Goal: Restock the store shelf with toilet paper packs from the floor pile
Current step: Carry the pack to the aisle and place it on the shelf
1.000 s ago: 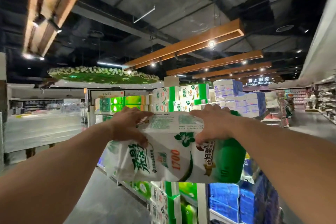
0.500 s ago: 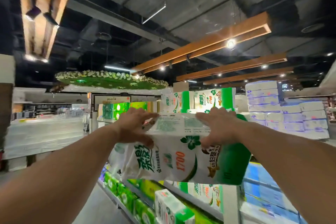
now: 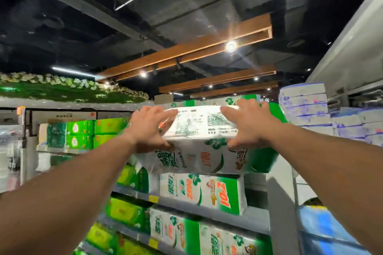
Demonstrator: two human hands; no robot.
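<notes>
Two hands: left hand (image 3: 148, 128) and right hand (image 3: 249, 125) are both gripping one toilet paper pack (image 3: 204, 147), fingers spread over its top face and thumbs curling under the near edge.
Pack position: the pack is being held aloft at head height, in front of the upper tier of the store shelf (image 3: 186, 206); whether it is touching the shelved pack (image 3: 202, 190) directly beneath cannot be told.
Pack surface: white and green plastic film with a printed panel facing up and a flower logo on the near side.
Handling, judged: the pack is looking light for its bulk and soft, since the film is wrinkling under the fingers; the wrap is probably slick, so a spread two-sided hold near the ends is suiting it better than a one-handed pinch.
Grip advice, judged: pressing too hard may be denting the rolls or tearing the film.
Shelf below: green and white packs are standing in rows on two lower tiers, with yellow price tags (image 3: 153, 198) on the shelf edges.
Surroundings: blue-and-white packs (image 3: 306, 109) are stacking high at the right; green boxes (image 3: 80, 133) are lining a farther shelf at the left; wooden ceiling beams (image 3: 186, 51) with spotlights are hanging overhead.
</notes>
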